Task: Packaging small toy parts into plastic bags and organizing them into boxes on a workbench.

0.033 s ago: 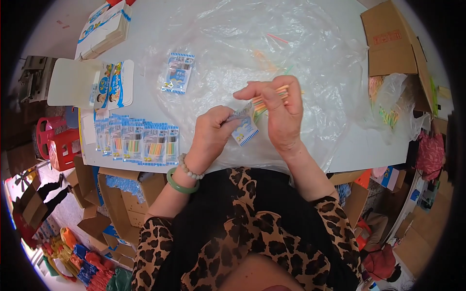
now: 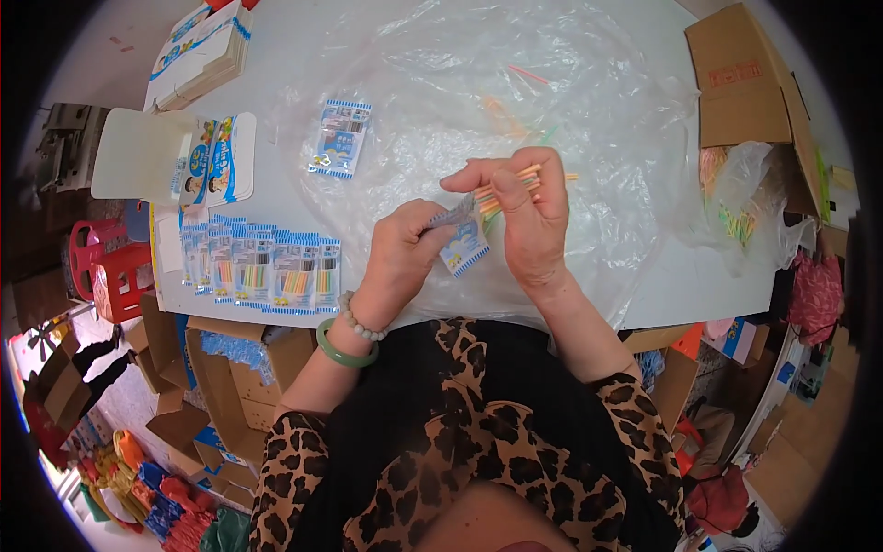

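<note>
My left hand pinches a small blue-and-white printed plastic packet by its side, above the middle of the table's near part. In my right hand is a bunch of thin coloured sticks, orange, yellow and green, gripped between thumb and fingers. Their left ends are at the packet's upper opening; whether they reach inside is hard to see. A similar packet lies alone farther off to the left. Several filled packets overlap in a row at the near left edge, coloured sticks showing through their windows.
Clear plastic sheeting spreads over the white table, with a few loose sticks on it. An open white carton and stacked flat cartons are at left. A cardboard box with bagged sticks stands at right.
My right hand has turned slightly and its thumb lies more along the sticks, which have shifted a little. My left hand and the packet have hardly moved.
</note>
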The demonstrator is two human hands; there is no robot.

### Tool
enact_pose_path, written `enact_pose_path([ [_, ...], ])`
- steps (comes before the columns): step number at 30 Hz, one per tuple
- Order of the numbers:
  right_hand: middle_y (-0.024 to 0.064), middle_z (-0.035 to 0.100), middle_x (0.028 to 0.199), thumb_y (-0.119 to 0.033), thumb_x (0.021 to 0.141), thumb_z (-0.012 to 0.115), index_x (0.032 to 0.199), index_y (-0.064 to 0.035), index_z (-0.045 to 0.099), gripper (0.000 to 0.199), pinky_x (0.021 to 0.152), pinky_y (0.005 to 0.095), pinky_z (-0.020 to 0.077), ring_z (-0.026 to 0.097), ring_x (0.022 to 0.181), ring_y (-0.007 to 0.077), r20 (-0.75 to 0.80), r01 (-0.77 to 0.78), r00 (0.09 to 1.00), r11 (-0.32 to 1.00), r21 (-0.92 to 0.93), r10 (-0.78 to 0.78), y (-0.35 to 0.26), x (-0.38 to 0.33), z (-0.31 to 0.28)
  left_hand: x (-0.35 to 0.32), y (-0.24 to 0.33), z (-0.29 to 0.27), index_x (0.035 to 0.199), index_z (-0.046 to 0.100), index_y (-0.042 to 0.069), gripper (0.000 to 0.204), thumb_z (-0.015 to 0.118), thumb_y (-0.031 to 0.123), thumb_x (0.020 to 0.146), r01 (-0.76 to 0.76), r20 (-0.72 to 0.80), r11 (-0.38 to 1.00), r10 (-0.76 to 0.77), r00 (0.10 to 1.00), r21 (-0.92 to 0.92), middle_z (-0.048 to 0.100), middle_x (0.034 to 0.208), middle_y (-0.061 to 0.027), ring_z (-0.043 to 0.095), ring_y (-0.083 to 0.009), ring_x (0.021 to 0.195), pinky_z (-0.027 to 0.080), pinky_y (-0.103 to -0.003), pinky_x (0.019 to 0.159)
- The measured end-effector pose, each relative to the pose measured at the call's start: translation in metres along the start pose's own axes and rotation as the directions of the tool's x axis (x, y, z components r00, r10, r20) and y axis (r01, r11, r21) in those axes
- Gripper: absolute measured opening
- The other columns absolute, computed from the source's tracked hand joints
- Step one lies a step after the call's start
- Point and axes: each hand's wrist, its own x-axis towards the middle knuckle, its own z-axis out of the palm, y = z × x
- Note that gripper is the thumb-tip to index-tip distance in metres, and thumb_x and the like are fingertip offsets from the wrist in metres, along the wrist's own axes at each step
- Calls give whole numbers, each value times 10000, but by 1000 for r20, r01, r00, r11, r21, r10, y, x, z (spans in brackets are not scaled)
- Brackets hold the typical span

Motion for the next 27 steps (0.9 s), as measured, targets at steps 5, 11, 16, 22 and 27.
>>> enact_pose_path([
  [5,195,658,910,-153,987,429,966,-63,336,131,844,360,491,645,886,248,-5,2,1000,1000,8,-2,8,-5,-1,-2,-1,-10,761,600,-27,103,676,41,778,90,35,968,-84,996,-235,562,687,-31,489,-93,616,402,-255,548],
  [11,201,656,914,-164,990,430,966,-64,339,137,850,362,491,647,893,256,-24,0,1000,1000,14,1,0,2,0,-2,-7,-16,802,607,-25,96,654,59,805,166,85,982,-159,984,-92,563,721,-41,487,-107,631,408,-252,571],
  [16,203,655,918,-167,987,436,957,-63,352,138,853,373,490,645,902,264,-20,-37,999,999,8,37,9,2,-1,5,-7,-5,767,605,-30,137,642,90,824,119,66,973,-107,992,-196,533,671,-62,497,-148,631,424,-280,594],
  [22,206,654,919,-173,983,445,953,-60,362,143,872,384,478,641,914,266,-21,-36,999,998,-43,35,10,-1,-10,6,-22,-10,690,552,-32,197,699,77,762,-10,41,1000,10,999,18,506,648,-51,453,-110,606,374,-255,553],
  [27,205,657,908,-184,984,437,959,-50,367,154,886,395,464,641,915,277,-54,-64,997,998,-15,63,2,3,-15,7,-26,-6,633,508,-18,253,731,66,720,108,58,973,-98,994,-203,468,603,-15,398,-62,592,337,-242,523],
])
